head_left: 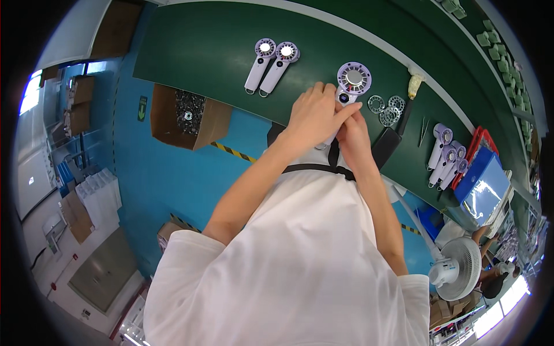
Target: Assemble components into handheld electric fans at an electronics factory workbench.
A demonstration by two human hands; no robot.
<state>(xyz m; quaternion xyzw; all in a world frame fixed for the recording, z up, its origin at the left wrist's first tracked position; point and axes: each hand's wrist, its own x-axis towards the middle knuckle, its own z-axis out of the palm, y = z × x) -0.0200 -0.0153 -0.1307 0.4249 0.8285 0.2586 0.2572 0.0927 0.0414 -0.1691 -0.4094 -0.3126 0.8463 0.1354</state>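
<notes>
A pale purple hand-held fan (354, 79) with a round head and a silver centre is at the table's front edge, head pointing away from me. My left hand (314, 116) lies against the left side of its neck and handle, fingers bent. My right hand (354, 134) closes round the handle from the right, its thumb across the front below the dark button. Much of the handle is hidden by my hands. Right of the fan lie several clear ring-shaped grilles (389, 116). Beside them are a black flat-ended object (386, 146) and thin tweezers (424, 131).
Two similar fans (276, 71) lie at left on the green table (196, 43); several more (443, 154) lie at right, near a red tray (470, 151) and blue bin (485, 187). A cardboard box (212, 122) of dark parts stands below left. A white electric fan (461, 268) stands lower right.
</notes>
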